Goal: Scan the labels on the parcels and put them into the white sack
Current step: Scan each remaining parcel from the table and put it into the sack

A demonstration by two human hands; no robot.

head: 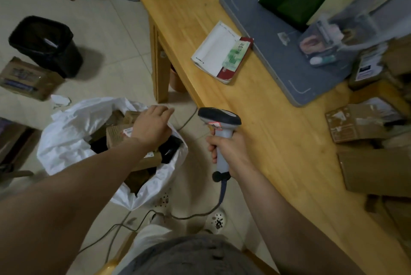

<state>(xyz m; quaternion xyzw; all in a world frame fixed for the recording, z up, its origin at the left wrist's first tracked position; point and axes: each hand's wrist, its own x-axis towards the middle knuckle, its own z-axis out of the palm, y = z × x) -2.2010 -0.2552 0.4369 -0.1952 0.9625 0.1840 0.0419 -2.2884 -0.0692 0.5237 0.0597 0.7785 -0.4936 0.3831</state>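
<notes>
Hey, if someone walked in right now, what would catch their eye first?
Probably the white sack on the floor at lower left, full of brown parcels, with the left hand open above its mouth. Then the grey scanner gripped in the right hand beside the wooden table, where more cardboard parcels pile up at the frame's right edge.

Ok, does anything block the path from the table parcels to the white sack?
Nothing fixed: the white sack stands open beside the table. Only the left hand over its mouth and the right hand gripping the scanner lie between.
</notes>
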